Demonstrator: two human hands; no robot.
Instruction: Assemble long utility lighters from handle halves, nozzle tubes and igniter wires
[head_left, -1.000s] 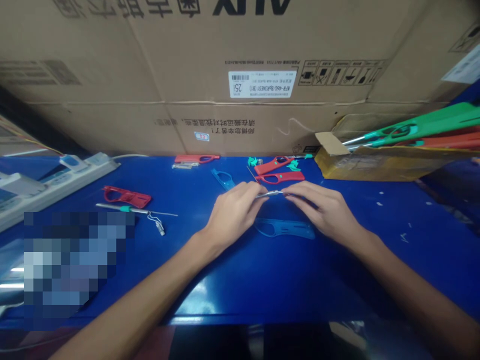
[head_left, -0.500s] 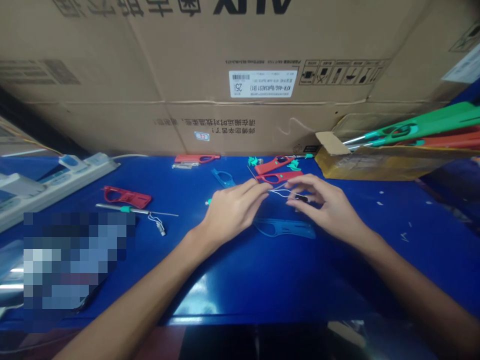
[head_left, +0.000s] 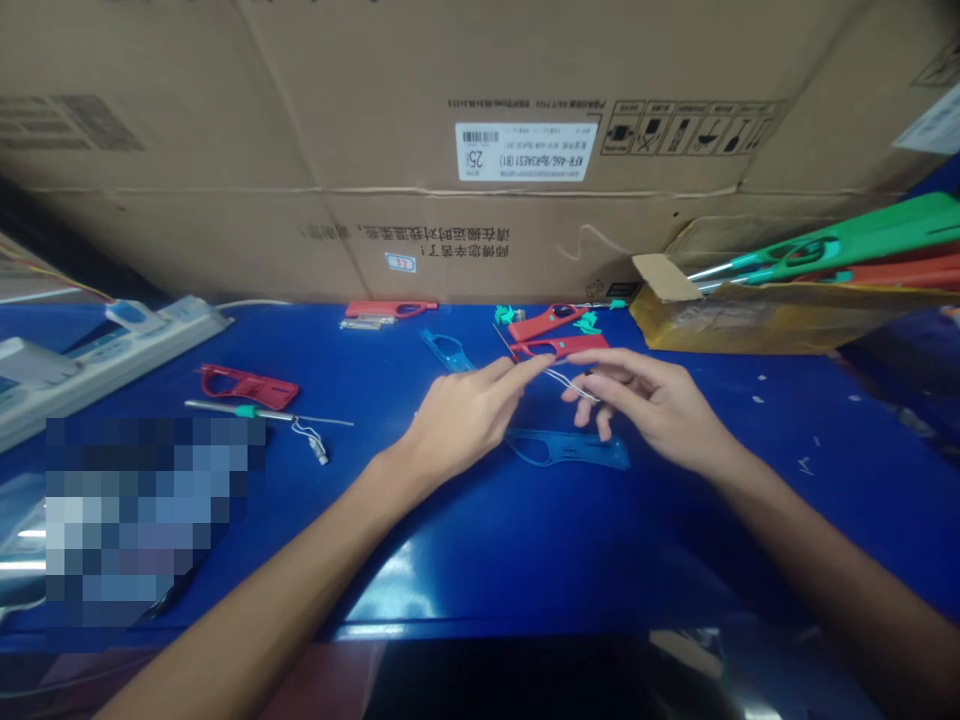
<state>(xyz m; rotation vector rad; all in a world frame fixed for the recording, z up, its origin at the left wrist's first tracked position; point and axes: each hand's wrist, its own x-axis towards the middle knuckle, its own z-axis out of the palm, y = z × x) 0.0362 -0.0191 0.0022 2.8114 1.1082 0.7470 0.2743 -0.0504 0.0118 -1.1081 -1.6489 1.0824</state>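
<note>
Half a second ago the right hand [head_left: 645,400] had its thumb and forefinger apart around a small dark piece; now its forefinger stretches across to the tip of the left hand [head_left: 465,415], and its other fingers hang spread below. The left forefinger has straightened too, pointing at the right one. Two white wires [head_left: 571,384] stretch between the hands, above the blue table [head_left: 495,560]: the left fingers are closed on their near end, the hand hiding whatever else it holds, while I cannot tell whether the right fingers pinch the other end or merely touch it. The view has tilted down a little, cutting off most of the big lettering on the cardboard [head_left: 375,100]; the loose pieces on the table lie as they did. Counted, there are two blue handle pieces, one [head_left: 589,450] just below the hands and one [head_left: 446,350] behind the left; four red handle pieces [head_left: 251,387], two of them close together behind the hands; one metal tube [head_left: 274,413] with a green collar, at left; one power strip [head_left: 97,360]; and one yellow-taped box [head_left: 735,325] with one green lighter [head_left: 855,235] sticking out.
</note>
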